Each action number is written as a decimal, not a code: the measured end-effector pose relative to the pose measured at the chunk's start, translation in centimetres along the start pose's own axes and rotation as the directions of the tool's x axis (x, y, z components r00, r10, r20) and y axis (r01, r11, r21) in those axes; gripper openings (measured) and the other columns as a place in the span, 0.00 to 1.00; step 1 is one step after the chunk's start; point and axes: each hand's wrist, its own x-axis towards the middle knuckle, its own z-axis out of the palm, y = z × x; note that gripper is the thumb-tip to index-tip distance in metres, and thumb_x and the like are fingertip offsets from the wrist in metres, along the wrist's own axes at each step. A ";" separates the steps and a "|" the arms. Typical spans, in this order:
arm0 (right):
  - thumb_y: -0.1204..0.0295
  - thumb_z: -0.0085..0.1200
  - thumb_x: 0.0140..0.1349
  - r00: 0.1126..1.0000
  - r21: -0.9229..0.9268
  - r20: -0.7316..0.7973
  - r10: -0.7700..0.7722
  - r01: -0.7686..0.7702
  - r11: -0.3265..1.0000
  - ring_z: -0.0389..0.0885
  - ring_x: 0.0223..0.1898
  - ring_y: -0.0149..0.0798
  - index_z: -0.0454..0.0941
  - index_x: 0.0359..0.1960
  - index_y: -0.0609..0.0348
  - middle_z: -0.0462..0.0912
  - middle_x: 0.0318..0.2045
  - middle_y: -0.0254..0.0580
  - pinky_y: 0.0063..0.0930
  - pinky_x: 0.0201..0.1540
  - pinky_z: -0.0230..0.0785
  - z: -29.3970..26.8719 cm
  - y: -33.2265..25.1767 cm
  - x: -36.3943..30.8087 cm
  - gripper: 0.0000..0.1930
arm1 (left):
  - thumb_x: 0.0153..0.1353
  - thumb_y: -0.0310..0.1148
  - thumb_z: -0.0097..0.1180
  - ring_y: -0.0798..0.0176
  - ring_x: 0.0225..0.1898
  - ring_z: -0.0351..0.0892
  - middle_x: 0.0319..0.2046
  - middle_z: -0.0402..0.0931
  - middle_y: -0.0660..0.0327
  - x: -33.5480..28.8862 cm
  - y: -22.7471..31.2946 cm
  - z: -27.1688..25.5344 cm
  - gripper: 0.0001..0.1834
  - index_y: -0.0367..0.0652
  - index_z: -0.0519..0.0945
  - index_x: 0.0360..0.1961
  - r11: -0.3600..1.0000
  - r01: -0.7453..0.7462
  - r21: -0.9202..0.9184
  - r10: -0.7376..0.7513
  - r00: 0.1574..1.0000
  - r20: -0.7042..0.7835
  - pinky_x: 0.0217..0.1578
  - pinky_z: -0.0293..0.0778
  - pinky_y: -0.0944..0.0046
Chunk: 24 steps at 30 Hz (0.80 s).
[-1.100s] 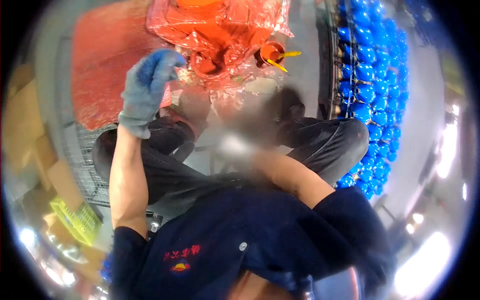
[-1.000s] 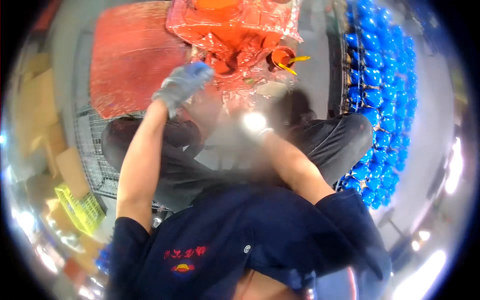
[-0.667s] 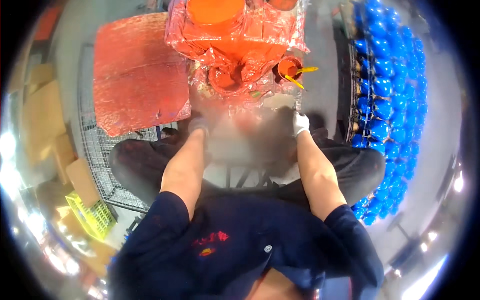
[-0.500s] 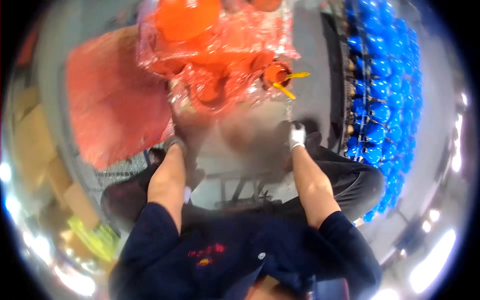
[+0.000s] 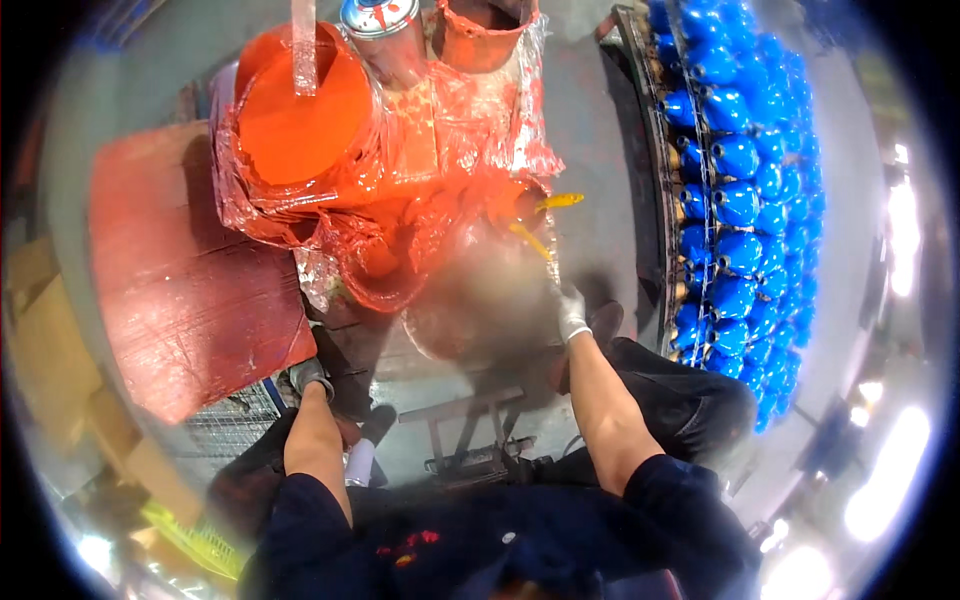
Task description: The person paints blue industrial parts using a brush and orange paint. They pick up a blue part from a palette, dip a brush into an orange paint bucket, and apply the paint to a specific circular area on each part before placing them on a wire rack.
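Grey floor (image 5: 600, 140), gloved right hand (image 5: 572, 313), blurred red shirt lettering (image 5: 410, 542)

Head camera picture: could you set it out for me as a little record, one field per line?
Grey-gloved left hand: just below the near right corner of a flat red-stained board; grip unclear
White-gloved right hand: below two slim yellow handles; too blurred to tell what it holds
Top left: glossy orange liquid in a round plastic-wrapped bucket
Beside the bucket: round silver-topped metal can, then a red-stained pot
Right side: rows of glossy blue rounded pieces
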 end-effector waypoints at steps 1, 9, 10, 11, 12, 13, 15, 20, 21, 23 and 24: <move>0.62 0.71 0.61 1.000 0.098 0.027 0.001 -0.004 0.995 0.71 0.29 0.25 0.85 0.43 0.62 0.82 0.31 0.29 0.23 0.32 0.64 0.2 0.0 0.3 0.16 | 0.71 0.51 0.42 0.49 0.43 0.86 0.40 0.87 0.53 0.1 0.0 -0.1 0.25 0.46 0.85 0.44 1.000 0.001 0.010 -0.001 1.000 0.012 0.41 0.79 0.51; 0.71 0.70 0.61 0.999 0.154 -0.015 -0.047 0.049 0.987 0.77 0.34 0.27 0.87 0.39 0.61 0.86 0.34 0.31 0.21 0.43 0.70 0.5 -1.2 1.2 0.08 | 0.73 0.56 0.34 0.50 0.43 0.85 0.41 0.87 0.55 0.3 -0.6 1.8 0.30 0.49 0.84 0.50 1.000 -0.008 0.030 0.005 0.995 0.102 0.42 0.79 0.54; 0.72 0.70 0.62 0.999 0.224 0.040 0.004 -0.013 0.975 0.77 0.33 0.26 0.86 0.39 0.61 0.86 0.33 0.30 0.20 0.41 0.69 0.3 -1.7 1.3 0.08 | 0.74 0.57 0.33 0.51 0.43 0.85 0.41 0.87 0.56 0.0 -1.1 2.1 0.30 0.50 0.84 0.51 1.000 -0.012 0.025 0.010 0.995 0.102 0.42 0.79 0.54; 0.71 0.71 0.61 0.999 0.250 0.036 -0.036 0.026 0.968 0.75 0.31 0.25 0.86 0.37 0.60 0.85 0.32 0.29 0.20 0.38 0.68 0.3 -2.5 1.1 0.08 | 0.73 0.55 0.36 0.49 0.45 0.84 0.43 0.86 0.55 -0.2 -1.5 2.6 0.29 0.48 0.83 0.51 0.997 -0.060 -0.043 0.063 0.997 0.049 0.44 0.78 0.54; 0.71 0.71 0.61 0.998 0.224 0.035 -0.052 0.043 0.974 0.74 0.30 0.25 0.87 0.36 0.60 0.85 0.31 0.28 0.21 0.37 0.67 -0.3 -2.1 1.9 0.07 | 0.72 0.53 0.39 0.48 0.47 0.83 0.46 0.85 0.55 -0.6 -1.6 3.1 0.27 0.46 0.83 0.51 0.987 -0.122 -0.103 0.123 0.992 0.001 0.46 0.78 0.53; 0.70 0.71 0.61 0.997 0.198 0.034 -0.066 0.058 0.978 0.73 0.30 0.25 0.87 0.35 0.60 0.84 0.30 0.28 0.21 0.36 0.66 -1.0 -1.9 2.8 0.07 | 0.72 0.51 0.42 0.47 0.50 0.82 0.48 0.84 0.54 -1.0 -1.8 3.5 0.25 0.44 0.83 0.51 0.970 -0.185 -0.157 0.179 0.983 -0.051 0.48 0.78 0.53; 0.70 0.70 0.62 0.990 0.171 0.039 -0.135 0.127 0.977 0.73 0.30 0.25 0.87 0.34 0.61 0.84 0.30 0.27 0.21 0.37 0.66 -1.5 -2.8 3.8 0.07 | 0.69 0.47 0.50 0.46 0.54 0.80 0.52 0.83 0.53 -2.7 -0.8 3.4 0.22 0.41 0.82 0.51 0.941 -0.277 -0.192 0.265 0.960 -0.090 0.52 0.76 0.52; 0.71 0.68 0.63 0.980 0.110 0.048 -0.191 0.185 0.976 0.76 0.32 0.25 0.87 0.37 0.63 0.85 0.31 0.30 0.21 0.40 0.68 -2.4 -4.6 6.6 0.07 | 0.68 0.46 0.53 0.46 0.56 0.79 0.54 0.82 0.53 -7.7 0.6 2.5 0.22 0.40 0.81 0.52 0.937 -0.301 -0.180 0.306 0.952 0.002 0.54 0.75 0.52; 0.71 0.69 0.63 0.982 0.113 0.057 -0.182 0.175 0.978 0.76 0.32 0.25 0.87 0.36 0.63 0.85 0.31 0.30 0.21 0.40 0.69 -2.5 -5.4 6.9 0.07 | 0.68 0.46 0.52 0.46 0.56 0.79 0.54 0.82 0.53 -8.1 0.4 3.1 0.22 0.40 0.81 0.53 0.937 -0.298 -0.180 0.306 0.952 0.015 0.54 0.75 0.52; 0.70 0.71 0.60 0.969 0.053 0.046 -0.243 0.241 0.969 0.76 0.31 0.25 0.88 0.36 0.62 0.85 0.30 0.29 0.21 0.41 0.70 -3.1 -6.0 8.3 0.08 | 0.68 0.47 0.52 0.47 0.56 0.79 0.55 0.82 0.53 -8.4 0.8 3.9 0.23 0.41 0.80 0.53 0.937 -0.304 -0.172 0.314 0.949 0.033 0.54 0.74 0.52; 0.68 0.71 0.60 0.971 0.008 0.035 -0.236 0.236 0.972 0.78 0.33 0.27 0.88 0.37 0.63 0.87 0.32 0.32 0.22 0.44 0.71 -3.7 -5.9 9.4 0.11 | 0.68 0.48 0.52 0.47 0.56 0.79 0.55 0.81 0.54 -8.5 1.4 4.3 0.23 0.41 0.80 0.54 0.934 -0.313 -0.171 0.324 0.945 0.044 0.54 0.74 0.52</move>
